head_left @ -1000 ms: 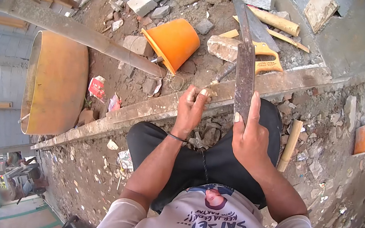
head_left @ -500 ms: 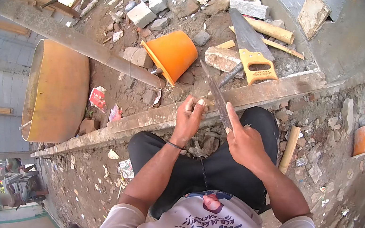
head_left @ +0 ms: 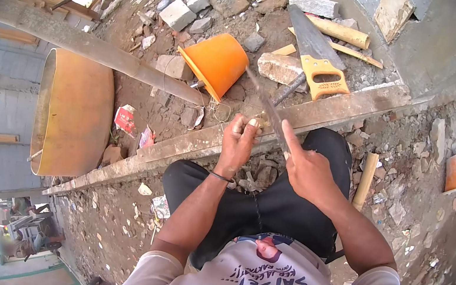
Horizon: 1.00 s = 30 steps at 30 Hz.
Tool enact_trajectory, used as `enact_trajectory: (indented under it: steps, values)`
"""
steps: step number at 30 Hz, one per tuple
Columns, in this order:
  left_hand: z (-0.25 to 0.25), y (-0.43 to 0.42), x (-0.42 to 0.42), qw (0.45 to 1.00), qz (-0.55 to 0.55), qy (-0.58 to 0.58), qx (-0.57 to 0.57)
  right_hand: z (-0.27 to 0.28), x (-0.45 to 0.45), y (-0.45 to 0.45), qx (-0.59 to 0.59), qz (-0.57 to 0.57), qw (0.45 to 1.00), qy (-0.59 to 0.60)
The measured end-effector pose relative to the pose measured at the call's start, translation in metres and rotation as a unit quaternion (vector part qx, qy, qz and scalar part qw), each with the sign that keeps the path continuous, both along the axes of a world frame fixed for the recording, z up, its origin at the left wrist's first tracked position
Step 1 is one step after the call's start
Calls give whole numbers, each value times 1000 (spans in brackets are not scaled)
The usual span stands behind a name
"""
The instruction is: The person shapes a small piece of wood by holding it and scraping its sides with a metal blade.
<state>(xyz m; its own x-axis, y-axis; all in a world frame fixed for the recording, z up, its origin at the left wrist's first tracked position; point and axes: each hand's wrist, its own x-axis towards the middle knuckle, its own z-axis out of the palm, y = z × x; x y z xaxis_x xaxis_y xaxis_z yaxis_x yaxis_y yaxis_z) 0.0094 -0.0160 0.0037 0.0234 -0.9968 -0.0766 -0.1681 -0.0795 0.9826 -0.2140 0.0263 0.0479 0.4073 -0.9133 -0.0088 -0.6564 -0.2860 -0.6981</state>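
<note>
My left hand [head_left: 238, 144] is closed at the near edge of a long wooden beam [head_left: 180, 145], thumb and fingers pinched together; what they hold is too small to make out. In my right hand [head_left: 308, 170] is a long, narrow dark metal blade [head_left: 268, 108], gripped with the index finger stretched along it. The blade slants up and left across the beam, just right of my left fingertips, and is smeared by motion. Its handle is hidden in my palm. Beyond the beam lies a handsaw [head_left: 316, 55] with a yellow handle, next to a metal rod [head_left: 290, 90].
An orange bucket [head_left: 216, 63] lies tipped beyond the beam, with thin tangled string [head_left: 220, 111] beside it. A large yellowish drum [head_left: 77, 115] is at the left. Broken bricks [head_left: 177, 16] cover the far ground. A bamboo piece [head_left: 365, 181] lies by my right knee.
The blade in my right hand has slid a little up and away, its tip now nearer the orange bucket. My left hand stays pinched in nearly the same place.
</note>
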Motion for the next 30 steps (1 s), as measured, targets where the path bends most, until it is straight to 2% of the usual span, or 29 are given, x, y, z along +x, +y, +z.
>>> enact_trajectory:
  steps: [1, 5, 8, 10, 14, 17, 20, 22, 23, 24, 26, 27, 28, 29, 30]
  values:
    - [-4, 0, 3, 1000, -13, -4, -5, -21, 2, 4, 49, 23, 998, -13]
    - [-7, 6, 6, 1000, -6, -5, 22, -5, 3, 2, 105, 46, 993, 39]
    - [-7, -5, 5, 1000, -4, 21, -1, -17, 2, 1, 108, 26, 994, 13]
    - [-5, -6, 8, 999, -18, 27, 10, -27, 3, 4, 127, -14, 989, -74]
    - [1, -3, 9, 1000, -26, 4, 13, -20, 1, 13, 131, -22, 987, -87]
    - [3, -1, 11, 998, -34, -16, 42, -6, -3, 18, 192, 8, 981, -30]
    - [7, -2, 12, 998, -43, -19, 49, -10, -5, 15, 174, 7, 983, -58]
    - [12, 1, 11, 997, -30, -27, 59, -9, -7, 10, 238, -2, 965, -112]
    - [11, 1, 13, 997, -28, -28, 61, -24, -7, 10, 239, 0, 964, -112]
    - [9, 1, 17, 997, -49, -31, 56, -43, -5, 7, 139, 3, 978, -157]
    - [7, 2, 20, 996, -64, -34, 51, -58, -11, 5, 38, 11, 979, -199]
    - [7, 3, 20, 997, -59, -28, 51, -56, -18, 0, 213, 8, 936, -280]
    - [7, 3, 20, 997, -53, -21, 50, -53, -22, -3, 301, 4, 891, -341]
    - [6, 3, 20, 997, -47, -19, 50, -49, -25, -6, 384, -10, 836, -393]
    - [6, 2, 20, 997, -47, -16, 51, -48, -26, -7, 386, -5, 836, -389]
